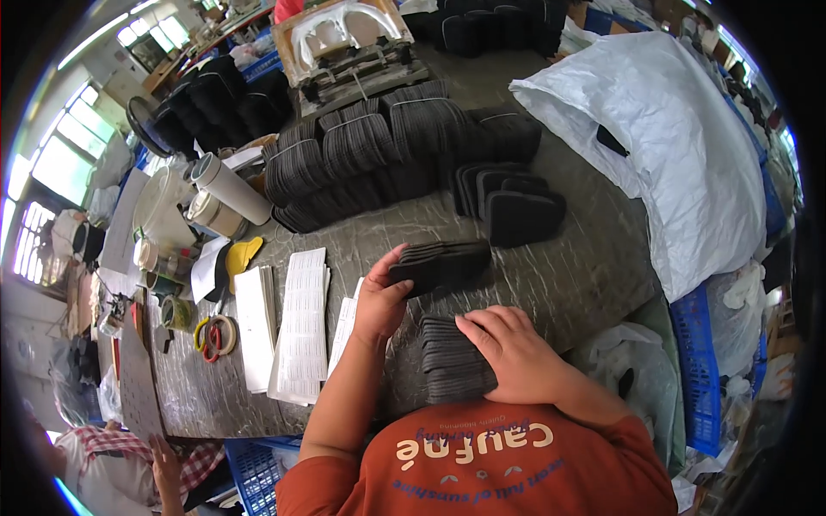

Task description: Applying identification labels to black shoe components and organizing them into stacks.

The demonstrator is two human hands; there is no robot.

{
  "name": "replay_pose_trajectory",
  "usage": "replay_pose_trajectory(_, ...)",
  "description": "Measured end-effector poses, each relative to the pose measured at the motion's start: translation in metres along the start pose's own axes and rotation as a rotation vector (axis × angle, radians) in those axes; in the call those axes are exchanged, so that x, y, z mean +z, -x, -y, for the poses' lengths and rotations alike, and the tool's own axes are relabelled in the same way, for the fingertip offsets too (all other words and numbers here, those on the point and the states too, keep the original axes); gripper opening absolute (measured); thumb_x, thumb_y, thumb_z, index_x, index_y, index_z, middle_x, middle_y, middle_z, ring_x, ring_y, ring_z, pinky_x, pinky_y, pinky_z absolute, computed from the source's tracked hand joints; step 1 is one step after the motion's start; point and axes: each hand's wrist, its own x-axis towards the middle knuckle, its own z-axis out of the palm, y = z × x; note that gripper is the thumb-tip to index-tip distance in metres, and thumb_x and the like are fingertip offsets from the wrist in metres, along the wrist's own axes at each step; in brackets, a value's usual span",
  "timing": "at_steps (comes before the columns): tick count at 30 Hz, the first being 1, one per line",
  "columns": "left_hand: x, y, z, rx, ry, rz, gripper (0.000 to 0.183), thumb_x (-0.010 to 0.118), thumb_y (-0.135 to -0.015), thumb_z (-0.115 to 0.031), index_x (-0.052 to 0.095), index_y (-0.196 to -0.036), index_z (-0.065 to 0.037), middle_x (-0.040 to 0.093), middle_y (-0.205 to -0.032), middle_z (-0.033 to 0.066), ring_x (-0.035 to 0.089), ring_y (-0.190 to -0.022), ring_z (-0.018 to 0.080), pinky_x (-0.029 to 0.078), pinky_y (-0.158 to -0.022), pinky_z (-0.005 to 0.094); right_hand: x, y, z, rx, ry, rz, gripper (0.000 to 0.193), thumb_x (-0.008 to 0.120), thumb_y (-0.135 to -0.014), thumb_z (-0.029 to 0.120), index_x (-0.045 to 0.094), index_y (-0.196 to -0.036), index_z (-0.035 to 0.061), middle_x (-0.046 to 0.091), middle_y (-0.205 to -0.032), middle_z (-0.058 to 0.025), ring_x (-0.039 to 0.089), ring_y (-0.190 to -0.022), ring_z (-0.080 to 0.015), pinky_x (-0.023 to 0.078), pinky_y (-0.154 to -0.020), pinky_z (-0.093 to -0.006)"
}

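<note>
My left hand (379, 297) is closed on a small stack of black fabric pads (443, 265), thumb on the near side, lifted a little above the table. Close to my body, a thicker stack of dark grey pads (454, 361) stands on edge in layers. My right hand (520, 353) lies against its right side, with the thumb at the upper corner and the fingers wrapped over the far end. Just beyond both hands, a loose fanned group of black pads (525, 215) leans on the table. Behind it runs a long row of bundled black pads (353, 146).
Printed paper sheets (301, 327), scissors (211, 335), tape (176, 312) and a white roll (231, 187) lie at left. A large white sack (662, 138) covers the right edge, above a blue crate (695, 370). A framed mould (344, 39) stands at the back. Another person's hand (163, 464) shows lower left.
</note>
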Motion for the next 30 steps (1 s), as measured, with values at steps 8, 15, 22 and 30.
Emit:
replay_pose_trajectory(8,0.011,-0.004,0.008,-0.169,-0.456,0.035,0.045,0.059,-0.082,0.002,0.053,-0.126,-0.002,0.059,-0.121,0.0077,0.054,-0.114,0.0171,0.041,-0.101,0.0300,0.019,-0.003,-0.024,0.097,0.100,-0.047,0.105,0.087,-0.059,0.034,0.034,-0.146,0.0072,0.024,-0.150,-0.0219,0.025,-0.139,-0.0412,0.024,-0.113,-0.0553)
replay_pose_trajectory(15,0.015,-0.010,0.025,-0.060,-0.453,0.226,0.076,0.037,-0.095,-0.067,0.052,-0.126,0.000,0.056,-0.109,0.0066,0.051,-0.105,0.0171,0.039,-0.097,0.0312,0.013,-0.016,-0.041,0.049,0.132,0.013,0.112,0.089,-0.052,0.044,0.035,-0.147,0.0181,0.008,-0.157,-0.0259,0.005,-0.145,-0.0487,0.009,-0.116,-0.0629)
replay_pose_trajectory(22,0.035,0.027,0.021,0.042,-0.641,0.185,0.092,0.021,-0.093,-0.072,0.024,-0.150,0.000,0.033,-0.152,0.0178,0.032,-0.141,0.0283,0.023,-0.115,0.0377,0.019,-0.029,-0.040,0.066,0.135,-0.117,0.106,0.088,-0.052,0.037,0.037,-0.143,0.0154,0.037,-0.133,-0.0226,0.037,-0.128,-0.0427,0.018,-0.114,-0.0613)
replay_pose_trajectory(30,-0.006,0.097,-0.033,0.054,-1.389,-0.348,0.051,0.072,-0.084,-0.018,0.053,-0.125,0.007,0.062,-0.113,0.0277,0.057,-0.114,0.0418,0.047,-0.094,0.0425,-0.018,-0.031,-0.057,0.286,-0.601,-0.188,0.104,0.084,-0.061,0.017,0.029,-0.148,0.0061,0.046,-0.138,-0.0187,0.046,-0.126,-0.0305,0.037,-0.108,-0.0385)
